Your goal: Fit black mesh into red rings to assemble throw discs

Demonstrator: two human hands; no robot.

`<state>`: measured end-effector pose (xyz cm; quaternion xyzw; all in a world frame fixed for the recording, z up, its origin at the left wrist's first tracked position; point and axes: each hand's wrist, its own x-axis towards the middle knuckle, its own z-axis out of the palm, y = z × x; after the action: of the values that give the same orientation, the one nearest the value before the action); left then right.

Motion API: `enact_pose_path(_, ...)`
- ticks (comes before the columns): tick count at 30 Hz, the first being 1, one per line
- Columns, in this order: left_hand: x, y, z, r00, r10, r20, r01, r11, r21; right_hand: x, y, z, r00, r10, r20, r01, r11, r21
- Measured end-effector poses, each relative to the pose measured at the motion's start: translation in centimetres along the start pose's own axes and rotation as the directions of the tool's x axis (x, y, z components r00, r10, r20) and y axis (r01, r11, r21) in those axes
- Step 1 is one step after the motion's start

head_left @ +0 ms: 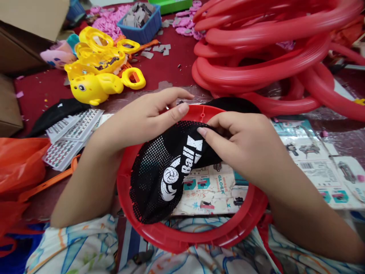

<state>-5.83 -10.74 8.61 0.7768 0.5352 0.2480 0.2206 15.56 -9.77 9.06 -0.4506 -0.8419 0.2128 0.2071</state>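
Note:
A red plastic ring (182, 240) rests near my lap, over a printed cardboard sheet (205, 190). Black mesh fabric (151, 175) with white "Ball" lettering and a ball picture spans the ring's left part and hangs along its inner edge. My right hand (242, 140) pinches the fabric between thumb and fingers near the ring's far right side. Over the far left rim is my left hand (154, 114), fingers stretched out and apart, thumb pointing right above the fabric. The tips of my right fingers are partly hidden.
Large red rings (256, 68) are piled at the back right. A yellow toy (94, 83) lies at the back left, by a blue bin (142, 26) of grey pieces. Clear trays of small parts (71, 133) and an orange bag (23, 163) lie left; cardboard boxes (25, 42) stand beyond.

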Motion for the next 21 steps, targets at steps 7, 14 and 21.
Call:
enact_pose_path(7,0.0,0.4,0.3,1.0,-0.002,-0.014,-0.001,0.975,-0.223,-0.1,0.4,0.1,0.991,-0.023,-0.128,0.025,1.0,0.013)
enact_pose_path(14,0.4,0.9,0.7,0.994,-0.106,-0.033,0.097,0.976,-0.193,0.0,1.0,0.6,0.969,-0.127,-0.212,0.106,0.989,-0.106)
enact_pose_path(21,0.3,1.2,0.7,0.988,-0.15,-0.038,0.14,0.971,-0.196,0.1,1.8,0.1,0.915,-0.382,-0.129,0.357,0.916,-0.183)
